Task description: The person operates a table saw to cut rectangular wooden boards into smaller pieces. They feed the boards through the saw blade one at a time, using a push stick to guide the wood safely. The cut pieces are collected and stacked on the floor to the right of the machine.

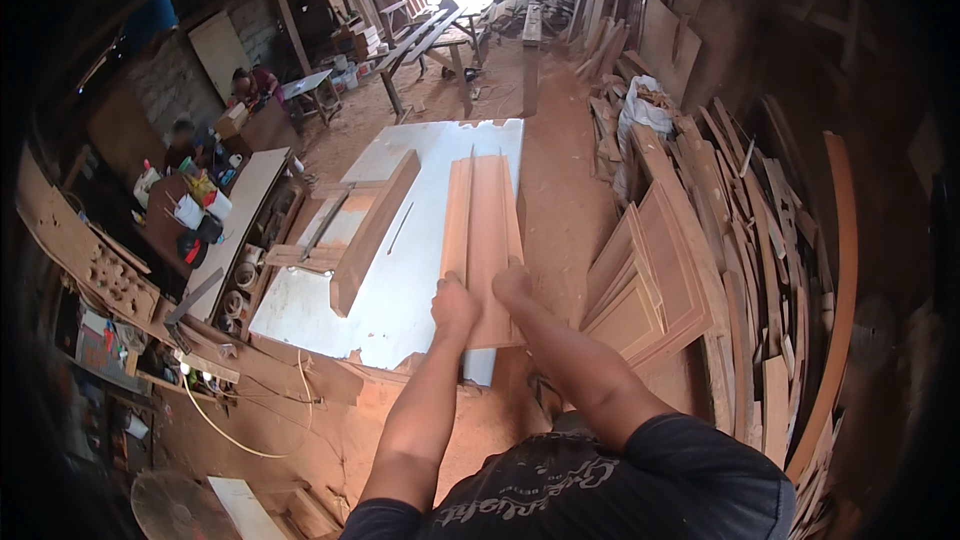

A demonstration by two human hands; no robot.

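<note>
A long reddish-brown wooden panel [488, 220] with lengthwise ridges lies on the white-topped worktable [400, 270], its near end jutting past the front edge. My left hand [455, 306] is closed around the panel's left edge near that end. Opposite it, my right hand [512, 282] grips the right edge, its fingers partly hidden by the wood. To the left on the same table rests a wooden frame with a thick beam [378, 230]. A thin dark rod [400, 227] lies between beam and panel.
Stacked planks [745, 270] and leaning panelled boards [630, 310] crowd the right side. At left stands a bench [235, 230] with tools and containers; two people [262, 85] sit beyond it. A pale cable [240, 448] hangs near the front left. Trestles [430, 45] stand farther back.
</note>
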